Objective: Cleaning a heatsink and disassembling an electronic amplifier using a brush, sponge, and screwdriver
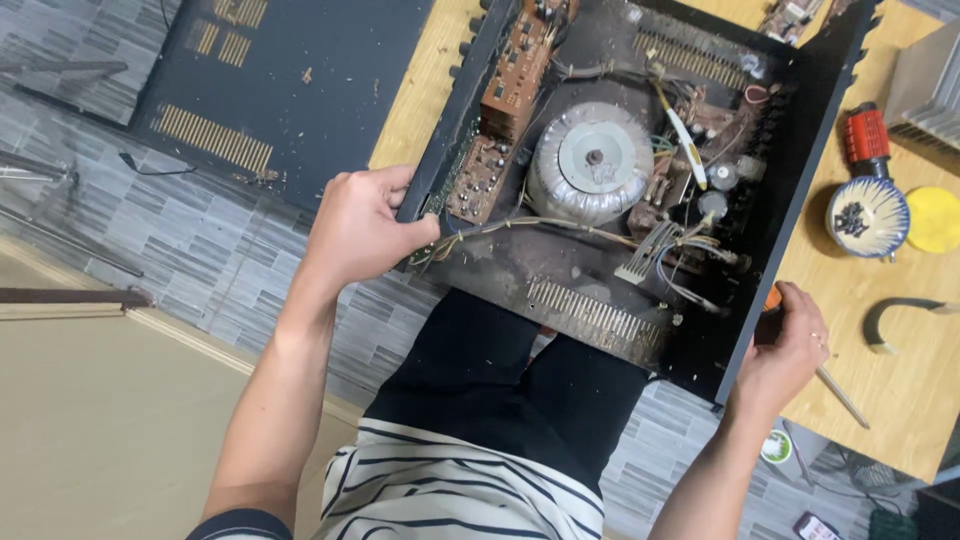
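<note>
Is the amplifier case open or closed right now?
Open: the case has no lid, baring the round transformer and circuit boards.

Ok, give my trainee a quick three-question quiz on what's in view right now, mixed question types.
1. True or false: the left hand grips the edge of the open black chassis.
2. What does the right hand hold? A) a screwdriver B) pliers C) a soldering iron
3. What holds the small dark screws on the wooden table?

Key
1. True.
2. A: orange handle in the fist, shaft pointing away over the table.
3. The patterned bowl, beside the yellow lid.
</note>
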